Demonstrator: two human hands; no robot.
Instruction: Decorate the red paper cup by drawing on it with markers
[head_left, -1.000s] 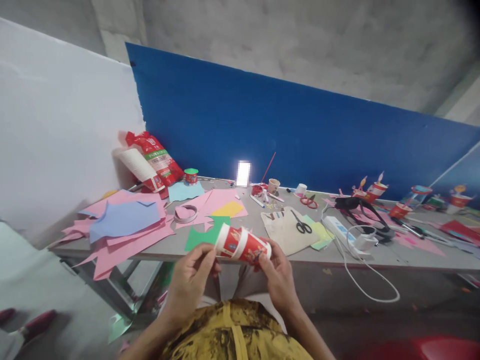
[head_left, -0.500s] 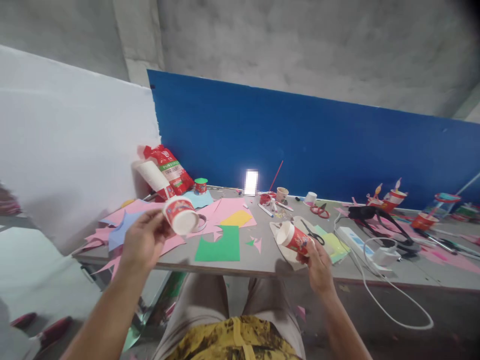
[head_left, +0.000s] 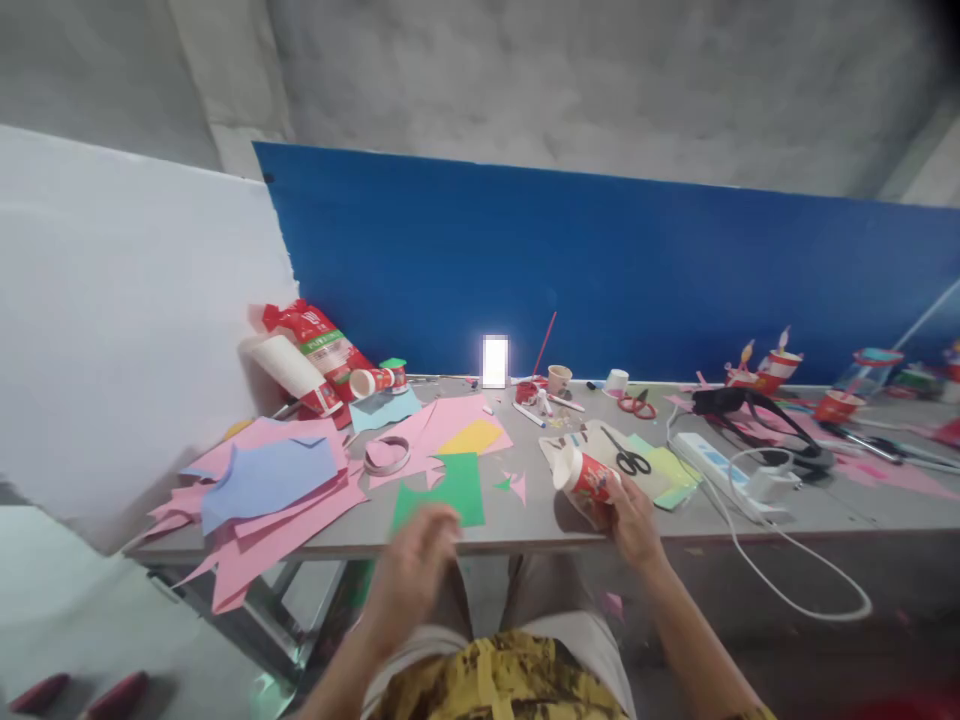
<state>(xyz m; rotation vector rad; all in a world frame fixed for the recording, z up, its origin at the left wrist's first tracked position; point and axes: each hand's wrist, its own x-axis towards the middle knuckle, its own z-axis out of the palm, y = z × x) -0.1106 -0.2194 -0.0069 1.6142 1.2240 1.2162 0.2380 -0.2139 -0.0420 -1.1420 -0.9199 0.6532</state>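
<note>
My right hand [head_left: 631,522] is closed round a red printed paper cup [head_left: 590,476], its white mouth tilted to the left above the table's front edge. My left hand [head_left: 418,556] is blurred by motion in front of the table, near a green paper sheet [head_left: 442,490]; no cup shows in it. Another red paper cup [head_left: 373,381] lies on its side at the back left, beside a cup with a green top [head_left: 395,367]. Close to my right hand lie black scissors [head_left: 630,458] on a beige sheet.
Pink paper [head_left: 292,535] and blue paper [head_left: 277,480] overhang the left front edge. A tape roll [head_left: 387,456] lies mid-left. A red bag [head_left: 319,340] leans at the back. A power strip [head_left: 720,472] with a looping white cable [head_left: 806,605] is on the right.
My left hand has let go of its paper cup, which now lies at the back left, and has come back toward me. My right hand still holds its cup. The view has shifted slightly.
</note>
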